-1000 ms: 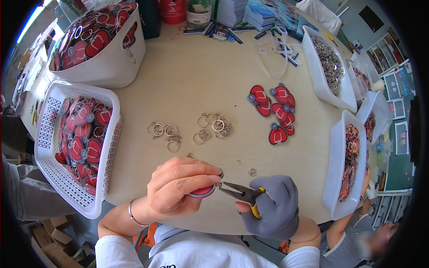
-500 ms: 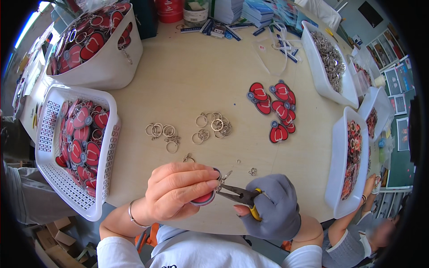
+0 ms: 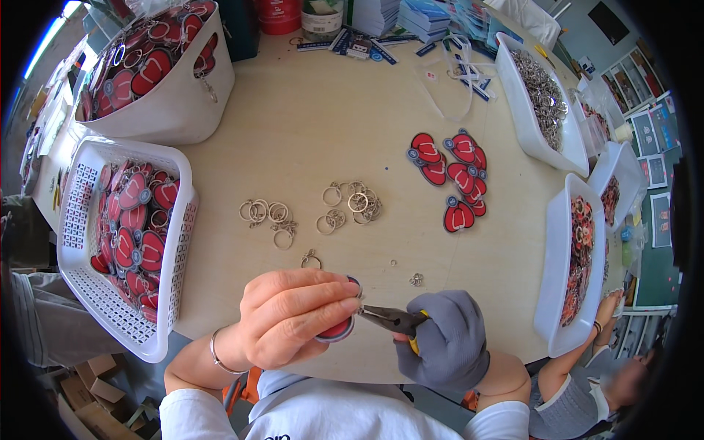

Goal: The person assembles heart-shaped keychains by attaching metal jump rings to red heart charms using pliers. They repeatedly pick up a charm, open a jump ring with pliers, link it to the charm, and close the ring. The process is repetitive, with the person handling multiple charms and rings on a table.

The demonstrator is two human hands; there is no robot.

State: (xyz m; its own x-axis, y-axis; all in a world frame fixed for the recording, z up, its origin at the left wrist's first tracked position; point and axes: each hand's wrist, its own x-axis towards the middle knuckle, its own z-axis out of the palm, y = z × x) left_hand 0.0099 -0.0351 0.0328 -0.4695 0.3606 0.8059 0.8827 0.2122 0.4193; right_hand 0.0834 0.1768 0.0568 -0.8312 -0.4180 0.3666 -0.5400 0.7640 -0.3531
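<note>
A red flip-flop-shaped charm (image 3: 339, 329) with a grey rim is pinched in my bare left hand (image 3: 297, 315); the fingers cover most of it. My right hand (image 3: 449, 341), in a grey glove, is closed round the yellow handles of pliers (image 3: 389, 318). The pliers' jaws look shut, and their tip reaches the charm's edge at my left fingertips. Whatever small metal part lies there is too small to make out. Just beyond my hands rest a key ring with chain (image 3: 311, 259), a lone jump ring (image 3: 393, 262) and a small heap of jump rings (image 3: 416, 279).
Key rings with chains (image 3: 359, 203) lie mid-table, with loose red charms (image 3: 460, 216) right of them. Filled charm baskets (image 3: 187, 213) stand left; white trays of metal parts (image 3: 522, 121) and small orange pieces (image 3: 551, 293) stand right. A person's arm (image 3: 579, 352) shows at the lower right.
The pliers' jaws have closed from a parted position, and my gloved hand has tightened on the handles. A metal piece that stuck up by my left fingertips no longer shows.
</note>
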